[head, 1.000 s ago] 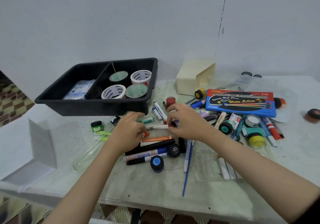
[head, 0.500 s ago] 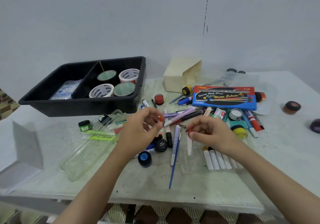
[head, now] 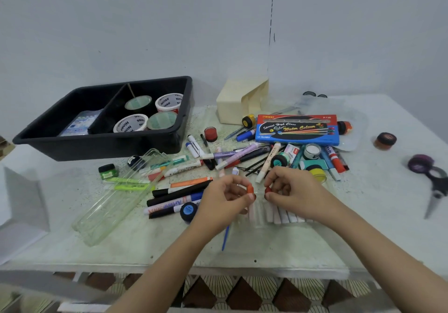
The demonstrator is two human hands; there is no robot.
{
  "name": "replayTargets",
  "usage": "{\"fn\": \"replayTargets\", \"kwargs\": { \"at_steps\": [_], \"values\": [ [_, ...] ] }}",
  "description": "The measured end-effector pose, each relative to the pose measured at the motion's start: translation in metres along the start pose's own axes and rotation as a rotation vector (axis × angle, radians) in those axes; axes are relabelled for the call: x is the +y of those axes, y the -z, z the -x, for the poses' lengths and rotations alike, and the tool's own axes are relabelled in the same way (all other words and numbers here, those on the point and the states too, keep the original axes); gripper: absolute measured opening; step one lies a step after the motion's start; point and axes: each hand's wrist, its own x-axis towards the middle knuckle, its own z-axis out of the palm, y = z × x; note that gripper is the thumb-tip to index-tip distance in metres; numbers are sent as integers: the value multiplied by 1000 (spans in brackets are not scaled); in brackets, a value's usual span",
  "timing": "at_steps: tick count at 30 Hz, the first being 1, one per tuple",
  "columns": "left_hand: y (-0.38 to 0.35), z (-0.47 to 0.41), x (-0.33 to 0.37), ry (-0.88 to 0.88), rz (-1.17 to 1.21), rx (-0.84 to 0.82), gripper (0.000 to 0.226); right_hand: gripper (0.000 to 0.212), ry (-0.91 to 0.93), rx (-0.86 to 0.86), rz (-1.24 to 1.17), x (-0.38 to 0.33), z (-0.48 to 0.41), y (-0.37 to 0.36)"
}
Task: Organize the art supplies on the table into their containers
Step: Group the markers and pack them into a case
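Both hands are raised just over the table (head: 363, 235) at front centre, each in a tight pinch. The left hand (head: 223, 203) holds an orange-capped tube (head: 249, 189) at the cap end between thumb and fingertips. The right hand (head: 298, 191) pinches a red-capped tube (head: 267, 189) the same way, and the two caps are nearly touching. My read: she is holding them by the caps so the white bodies hang down and can drop into the row of white tubes (head: 286, 215) lying side by side right under the hands. Those look like paint tubes in a clear insert, though the insert's edges are hard to make out. It probably belongs to the water colour box (head: 297, 129), which lies flat behind the pile and reads "NIKKI", "Special High Class", "Water Colour", "12 COLOURS". The black bin (head: 101, 148) at back left is divided. Its right compartment holds the tape rolls (head: 168, 101), printed "Ninso"; the left holds a flat packet whose text is unreadable. A marker (head: 169, 205) beside the left hand reads roughly "Artline". The clear case (head: 109, 213) lies open, tilted on the clutter, with little in it. Most of the supplies are loose and unsorted.
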Motion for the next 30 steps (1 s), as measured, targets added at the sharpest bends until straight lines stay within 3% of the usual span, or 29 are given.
{"fn": "replayTargets", "kwargs": {
  "at_steps": [8, 13, 30],
  "values": [
    [-9, -3, -12, 63, -88, 87, 14, 17, 12, -12, 119, 4, 2, -4],
    [-11, -2, -11, 57, -140, 120, 13, 34, 69, -30, 302, 2, 10, -7],
    [-13, -3, -15, 51, -135, 144, 12, 41, 274, 80, 340, 27, 29, -25]
  ]
}}
